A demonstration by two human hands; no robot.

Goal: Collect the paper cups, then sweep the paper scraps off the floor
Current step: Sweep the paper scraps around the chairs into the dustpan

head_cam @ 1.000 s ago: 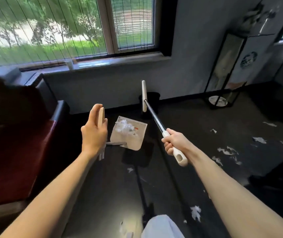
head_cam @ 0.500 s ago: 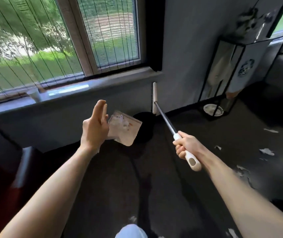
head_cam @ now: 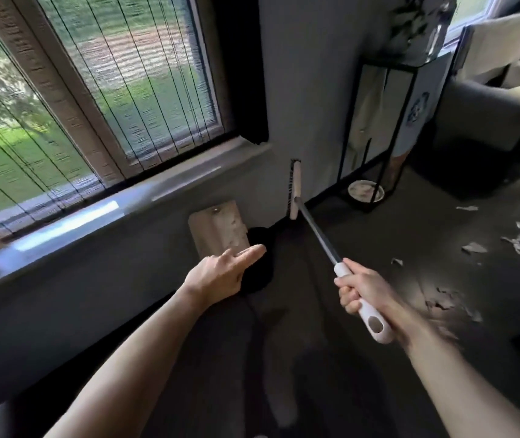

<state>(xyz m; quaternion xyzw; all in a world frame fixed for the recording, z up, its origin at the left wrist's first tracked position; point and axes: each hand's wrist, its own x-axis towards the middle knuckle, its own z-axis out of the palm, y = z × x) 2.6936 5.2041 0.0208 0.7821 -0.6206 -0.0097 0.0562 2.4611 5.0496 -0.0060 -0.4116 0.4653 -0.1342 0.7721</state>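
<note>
My left hand (head_cam: 220, 276) holds up a beige dustpan (head_cam: 217, 229), tilted steeply just above a black bin (head_cam: 258, 270) by the wall. The pan's handle is hidden behind the hand, and the index finger points straight out. My right hand (head_cam: 359, 292) grips the white handle of a broom; its metal shaft runs up to the broom head (head_cam: 295, 188), which hangs in the air near the wall. White paper scraps (head_cam: 517, 241) lie scattered on the dark floor to the right, and more paper scraps (head_cam: 442, 300) lie close to my right forearm. No paper cup is in sight.
A grey window sill (head_cam: 94, 216) and wall run along the left. A black metal-frame stand (head_cam: 375, 121) with a round plate (head_cam: 364, 191) at its base stands right of the broom head. A grey sofa (head_cam: 489, 121) fills the far right.
My left hand has swung the dustpan up and tipped it over the black bin. The view has moved closer to the wall. My right hand keeps its hold on the broom.
</note>
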